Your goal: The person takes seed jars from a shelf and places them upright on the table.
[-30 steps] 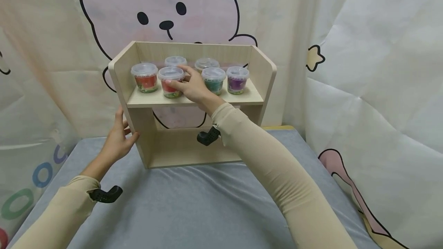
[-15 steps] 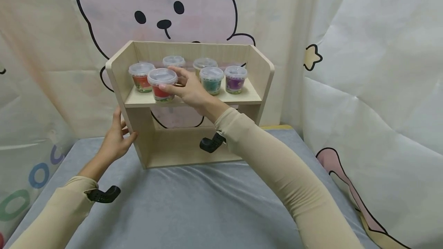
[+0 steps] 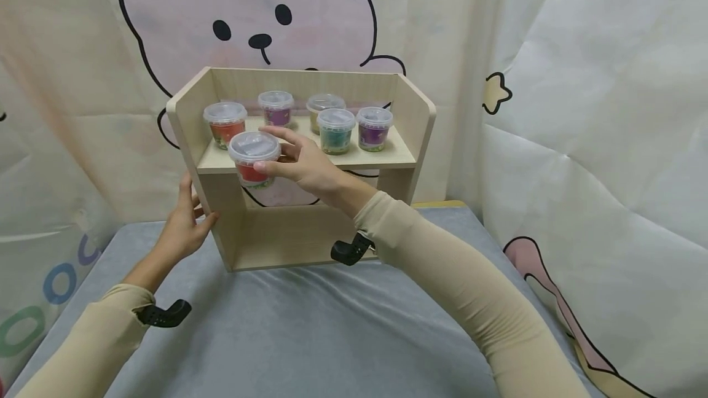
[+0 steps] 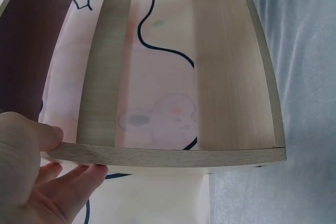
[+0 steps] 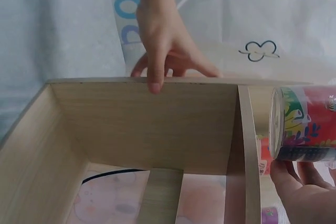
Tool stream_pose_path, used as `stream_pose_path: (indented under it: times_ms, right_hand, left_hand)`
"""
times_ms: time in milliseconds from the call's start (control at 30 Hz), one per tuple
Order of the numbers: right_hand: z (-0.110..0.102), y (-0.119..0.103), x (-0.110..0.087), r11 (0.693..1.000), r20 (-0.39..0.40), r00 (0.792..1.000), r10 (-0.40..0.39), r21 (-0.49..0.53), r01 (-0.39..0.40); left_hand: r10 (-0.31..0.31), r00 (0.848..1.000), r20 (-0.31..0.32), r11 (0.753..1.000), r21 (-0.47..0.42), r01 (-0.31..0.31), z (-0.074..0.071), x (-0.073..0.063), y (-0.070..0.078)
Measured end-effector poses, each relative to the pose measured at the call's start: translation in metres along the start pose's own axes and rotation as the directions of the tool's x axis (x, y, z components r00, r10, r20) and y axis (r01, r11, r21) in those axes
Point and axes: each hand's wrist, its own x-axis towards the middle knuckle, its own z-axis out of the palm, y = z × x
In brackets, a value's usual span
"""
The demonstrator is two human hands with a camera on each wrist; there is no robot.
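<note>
My right hand (image 3: 312, 169) holds a small plastic tub (image 3: 254, 155) with a clear lid and red contents, thumb and fingers about its side. The tub is in front of the upper board of a pale wooden two-tier shelf (image 3: 238, 81). Its printed red label and base show in the right wrist view, where the tub (image 5: 307, 121) lies sideways in the picture. On the left, my left hand (image 3: 182, 226) grips the shelf's side panel (image 4: 173, 156), thumb on one face and fingers on the other.
Several lidded tubs stand on the upper board: orange-red (image 3: 225, 124), purple at the back (image 3: 276, 109), yellowish (image 3: 318, 109), teal (image 3: 335, 132) and purple at right (image 3: 373, 131). The shelf stands on a table with grey-blue cloth (image 3: 310, 324), before a printed curtain (image 3: 442, 17).
My right hand has drawn the red tub off the front row, forward, left and down past the upper board's edge. The left hand stays on the side panel.
</note>
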Motion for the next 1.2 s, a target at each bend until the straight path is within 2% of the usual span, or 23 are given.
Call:
stream_pose_path:
  times_ms: [367,533,700,1200]
  right_hand:
    - [0.012,0.014,-0.015,0.997,0.138,0.988,-0.066,-0.031,0.071]
    - [0.018,0.030,-0.020,0.994,0.180,0.979,-0.098,-0.027,0.105]
    - [0.025,0.047,-0.026,0.999,0.191,0.981,-0.042,-0.013,0.046]
    - [0.045,0.093,-0.037,0.996,0.221,0.974,0.052,0.054,-0.065]
  left_hand:
    - [-0.017,1.000,0.013,1.000,0.004,0.017,-0.002,0.000,0.000]
    - [0.009,1.000,0.001,1.000,0.006,-0.009,-0.001,0.001,-0.001]
    - [0.036,0.999,-0.010,0.999,0.010,-0.036,0.001,0.001,-0.001]
    - [0.015,1.000,0.004,1.000,0.000,-0.015,-0.001,-0.001,-0.001]
